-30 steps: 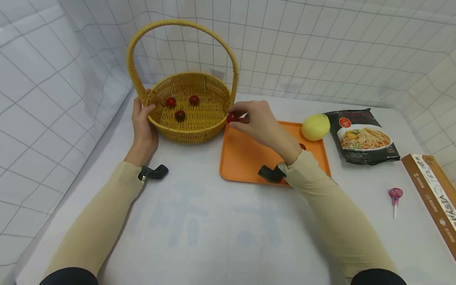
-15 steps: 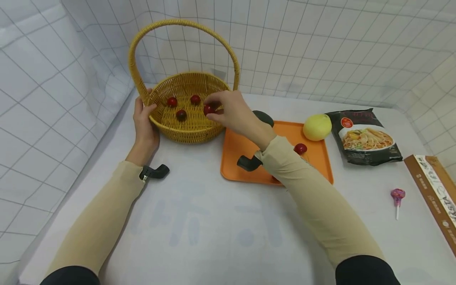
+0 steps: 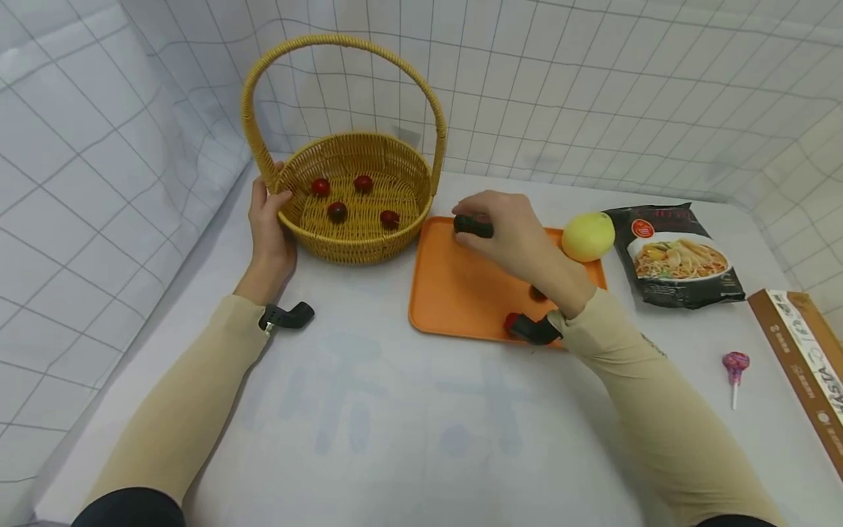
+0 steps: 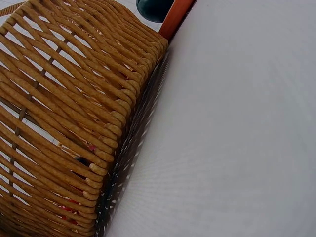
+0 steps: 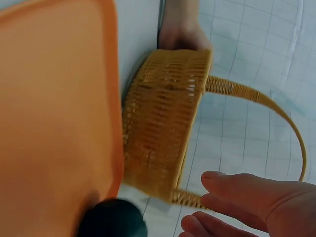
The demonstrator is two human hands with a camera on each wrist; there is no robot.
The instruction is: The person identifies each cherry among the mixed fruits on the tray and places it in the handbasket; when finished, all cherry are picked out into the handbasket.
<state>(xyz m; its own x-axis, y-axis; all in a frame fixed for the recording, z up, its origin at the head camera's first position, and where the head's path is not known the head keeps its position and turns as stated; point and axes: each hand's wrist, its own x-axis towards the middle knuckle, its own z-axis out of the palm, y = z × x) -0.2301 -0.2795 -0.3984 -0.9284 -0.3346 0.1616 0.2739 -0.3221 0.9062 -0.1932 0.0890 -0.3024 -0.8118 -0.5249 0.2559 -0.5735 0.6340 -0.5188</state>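
My left hand (image 3: 268, 227) grips the left side of the yellow wicker basket (image 3: 349, 250), near the foot of its tall handle. Several small, round, dark red fruits (image 3: 337, 212) lie inside, looking like cherries or cherry tomatoes. Over the orange tray (image 3: 448, 293), my right hand (image 3: 514, 230) spreads thumb and fingers around a smooth dark green, rounded thing (image 3: 473, 226). The right wrist view shows this dark green thing (image 5: 113, 218) apart from the fingertips, nothing pinched. Two more small fruits (image 3: 511, 323) show on the tray, partly hidden by the right wrist and its camera.
A yellow-green round fruit (image 3: 588, 236) sits at the tray's back right corner. Beyond it lie a black noodle packet (image 3: 678, 256), a lollipop (image 3: 735, 366) and a long brown pasta box (image 3: 803, 359). White gridded cloth (image 3: 566, 102) hangs behind and beside the table.
My right hand carried a small red fruit into the basket and let it go there. It then moved back right, over the dark green thing on the tray. The left hand kept its hold.
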